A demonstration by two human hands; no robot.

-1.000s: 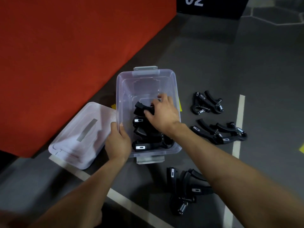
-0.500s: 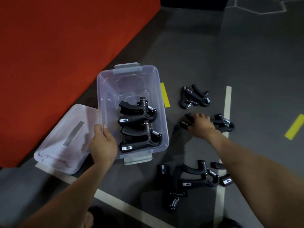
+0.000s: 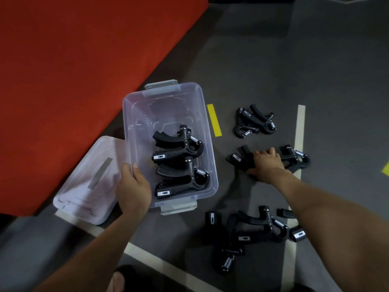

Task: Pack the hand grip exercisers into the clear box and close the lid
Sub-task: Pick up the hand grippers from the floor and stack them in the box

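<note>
The clear box (image 3: 168, 98) stands open on the dark floor with black hand grip exercisers (image 3: 179, 163) stacked in its near half. My left hand (image 3: 132, 186) grips the box's near left rim. My right hand (image 3: 265, 163) lies to the right of the box, its fingers curled over a pair of exercisers (image 3: 294, 158) on the floor. Another pair (image 3: 255, 122) lies farther back. A pile of exercisers (image 3: 248, 228) sits near me, under my right forearm. The clear lid (image 3: 90, 180) rests on the floor left of the box.
A large red mat (image 3: 73, 70) fills the left side, touching the lid's edge. White floor lines (image 3: 299, 127) and yellow tape strips (image 3: 214, 120) mark the grey floor. My foot (image 3: 117, 279) shows at the bottom edge.
My right hand left the box, where it had set an exerciser, and moved right onto the middle pair on the floor. My left hand stayed on the box rim.
</note>
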